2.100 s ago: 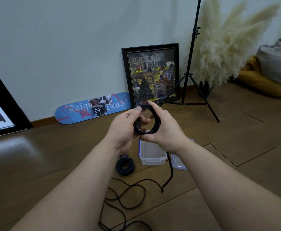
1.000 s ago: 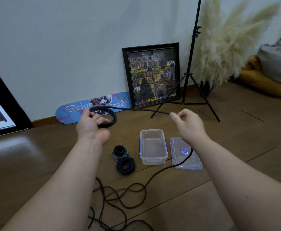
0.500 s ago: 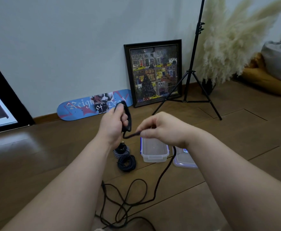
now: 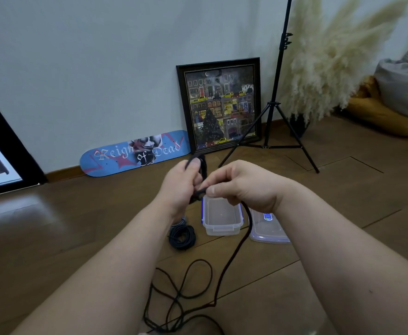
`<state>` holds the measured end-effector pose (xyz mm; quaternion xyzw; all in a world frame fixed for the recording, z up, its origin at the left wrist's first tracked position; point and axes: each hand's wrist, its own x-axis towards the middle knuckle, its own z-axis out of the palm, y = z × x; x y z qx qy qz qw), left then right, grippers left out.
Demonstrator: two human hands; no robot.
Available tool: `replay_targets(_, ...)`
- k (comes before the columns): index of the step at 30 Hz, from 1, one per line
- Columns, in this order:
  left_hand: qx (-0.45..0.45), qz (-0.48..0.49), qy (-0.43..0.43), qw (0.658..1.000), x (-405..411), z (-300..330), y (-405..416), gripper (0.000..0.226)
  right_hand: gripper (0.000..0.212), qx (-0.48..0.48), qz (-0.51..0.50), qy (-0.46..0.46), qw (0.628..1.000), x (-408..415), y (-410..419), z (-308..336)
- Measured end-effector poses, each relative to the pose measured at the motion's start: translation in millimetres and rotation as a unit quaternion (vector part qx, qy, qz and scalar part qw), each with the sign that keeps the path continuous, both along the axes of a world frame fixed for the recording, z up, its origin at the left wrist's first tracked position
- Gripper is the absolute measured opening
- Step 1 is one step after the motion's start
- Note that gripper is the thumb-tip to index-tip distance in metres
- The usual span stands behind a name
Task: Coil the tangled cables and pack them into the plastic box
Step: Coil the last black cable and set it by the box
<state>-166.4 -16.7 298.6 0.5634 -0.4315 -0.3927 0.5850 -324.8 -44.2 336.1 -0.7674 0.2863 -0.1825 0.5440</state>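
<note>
- Clear plastic, rectangular and open-topped, the plastic box (image 4: 222, 217) sits on the brown wooden plank floor (image 4: 343, 201) with nothing visible inside it; blue clips line its rim.
- Its flat transparent lid (image 4: 268, 228), bearing a small blue label, lies just beside the box on the right.
- Left of the box lies a wound black cable coil (image 4: 182, 236), round and tight; behind it a second bundle, striped grey and black (image 4: 181, 220), is mostly hidden by the forearm.
- The left hand (image 4: 180, 187) grips a small coil of thin black rubbery cable (image 4: 202, 163), fingers curled round the loops, held above the box.
- The right hand (image 4: 244, 187) pinches the same cable between thumb and curled fingers, close to the left hand.
- From the right hand the cable's loose tail (image 4: 234, 257) hangs down to the floor and spreads in slack, tangled loops near the bottom edge.
</note>
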Motion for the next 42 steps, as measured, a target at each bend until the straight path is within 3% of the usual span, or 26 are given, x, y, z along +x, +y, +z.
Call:
replay_targets(5, 0.023, -0.063, 0.106, 0.992, -6.4, 0.3, -1.2, 0.031, 0.017, 0.050, -0.137, -0.128, 0.981, 4.2, -7.1, -6.6)
replay_targets(10, 0.037, -0.077, 0.106, 0.991, -15.2, 0.0, -1.2, 0.040, 0.015, 0.031, -0.186, -0.175, 0.966, 13.0, -12.8, -16.5)
replay_targets(13, 0.025, -0.084, 0.126, 0.988, -15.1, 4.0, 0.4, 0.042, 0.003, -0.037, -0.248, -0.184, 0.951, 16.1, -14.4, -19.4)
replay_targets(16, 0.019, -0.071, 0.159, 0.985, -18.4, 10.7, 3.8, 0.042, 0.012, -0.144, -0.302, -0.164, 0.928, 15.0, -18.5, -22.0)
replay_targets(18, 0.015, -0.057, 0.196, 0.979, -17.7, 15.2, 5.8, 0.042, 0.009, -0.202, -0.303, -0.153, 0.919, 15.1, -21.2, -25.2)
replay_targets(23, 0.011, -0.061, 0.252, 0.966, -13.1, 22.3, 8.9, 0.044, 0.033, -0.239, -0.267, -0.149, 0.922, 13.6, -20.4, -31.0)
replay_targets(27, 0.012, -0.057, 0.196, 0.979, -14.1, 18.9, 8.7, 0.045, 0.021, -0.260, -0.284, -0.137, 0.913, 13.4, -19.0, -32.0)
replay_targets(31, -0.006, -0.051, 0.149, 0.988, -14.9, 14.8, 9.4, 0.041, 0.019, -0.184, -0.302, -0.115, 0.928, 15.2, -22.9, -32.8)
replay_targets(34, -0.023, -0.027, 0.153, 0.988, -18.6, 13.5, 9.4, 0.035, 0.024, -0.150, -0.301, -0.127, 0.933, 19.6, -21.2, -35.7)
replay_targets(36, -0.030, 0.004, 0.173, 0.984, -21.3, 14.9, 7.8, 0.036, 0.025, -0.195, -0.286, -0.112, 0.932, 20.9, -18.3, -35.8)
replay_targets(38, -0.032, 0.033, 0.201, 0.979, -22.2, 18.6, 6.1, 0.038, 0.042, -0.254, -0.228, -0.057, 0.938, 19.0, -14.5, -32.2)
replay_targets(42, -0.011, 0.046, 0.234, 0.971, -19.8, 24.3, 6.2, 0.039, 0.108, -0.298, -0.108, 0.067, 0.946, 15.1, -4.3, -30.2)
